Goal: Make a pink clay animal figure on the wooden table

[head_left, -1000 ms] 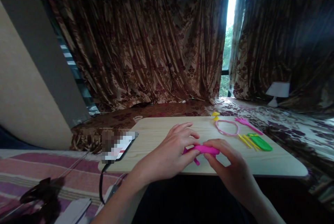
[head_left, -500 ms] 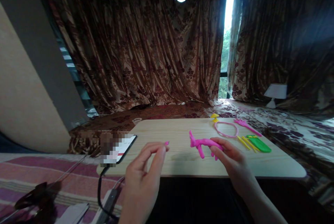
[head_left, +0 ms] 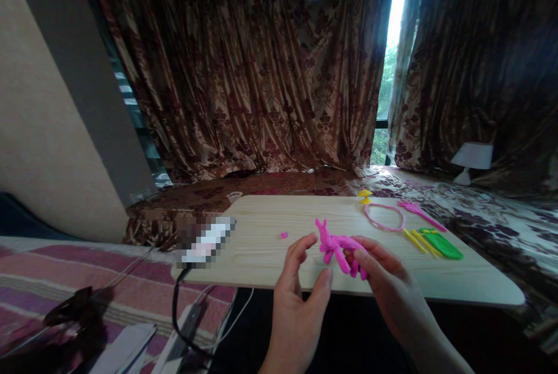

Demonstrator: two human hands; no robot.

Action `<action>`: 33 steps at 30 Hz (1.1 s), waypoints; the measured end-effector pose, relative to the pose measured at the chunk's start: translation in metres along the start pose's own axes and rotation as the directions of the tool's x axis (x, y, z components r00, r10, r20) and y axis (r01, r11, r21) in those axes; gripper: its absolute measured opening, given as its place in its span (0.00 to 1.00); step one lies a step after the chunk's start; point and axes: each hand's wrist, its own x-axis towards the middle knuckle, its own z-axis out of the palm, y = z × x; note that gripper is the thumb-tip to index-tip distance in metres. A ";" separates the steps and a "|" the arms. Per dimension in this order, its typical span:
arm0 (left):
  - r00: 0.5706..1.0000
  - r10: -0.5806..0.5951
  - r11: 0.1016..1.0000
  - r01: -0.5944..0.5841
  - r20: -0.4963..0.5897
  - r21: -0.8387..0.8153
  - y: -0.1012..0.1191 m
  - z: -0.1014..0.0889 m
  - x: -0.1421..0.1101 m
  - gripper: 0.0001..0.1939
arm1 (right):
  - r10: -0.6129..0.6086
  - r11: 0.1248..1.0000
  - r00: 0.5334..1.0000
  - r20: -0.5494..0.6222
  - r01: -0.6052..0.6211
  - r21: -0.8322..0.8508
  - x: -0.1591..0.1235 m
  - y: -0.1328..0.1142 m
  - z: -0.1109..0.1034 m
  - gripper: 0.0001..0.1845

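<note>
A pink clay animal figure (head_left: 339, 246) with upright ears and several legs is held above the front of the wooden table (head_left: 261, 217). The fingers and thumb of my right hand (head_left: 390, 272) pinch it at its rear end. Close to the figure's head is my left hand (head_left: 300, 292), thumb and fingers apart with nothing between them. A small pink clay bit (head_left: 284, 235) lies on the tabletop, beyond and to the left of my left hand.
On the table's right side lie a pink loop (head_left: 386, 227), a pink hand-shaped stick (head_left: 421, 214), yellow strips (head_left: 418, 243) and a green flat piece (head_left: 443, 245). A yellow mushroom-like piece (head_left: 365, 196) stands at the back edge. A phone (head_left: 211, 240) with a cable is at the left.
My left hand came off the figure, carried the small pink bit left and let it go on the table. It has returned, open, beside the figure. My right hand keeps its hold.
</note>
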 end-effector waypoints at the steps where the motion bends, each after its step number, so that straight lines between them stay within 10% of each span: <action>1: 0.999 -0.023 0.999 0.025 0.040 -0.039 0.001 0.001 0.000 0.19 | 0.004 1.000 1.000 0.021 -0.004 -0.002 -0.001 -0.001 0.002 0.16; 20: 0.974 -0.176 0.813 0.227 0.146 -0.537 0.004 0.006 -0.002 0.11 | -0.367 0.784 0.921 0.132 0.383 -0.489 -0.008 -0.017 0.014 0.07; 33: 0.937 -0.348 0.767 0.303 0.031 -0.565 0.012 0.013 -0.007 0.10 | -0.502 0.673 0.857 0.118 0.473 -0.568 -0.013 -0.010 0.014 0.12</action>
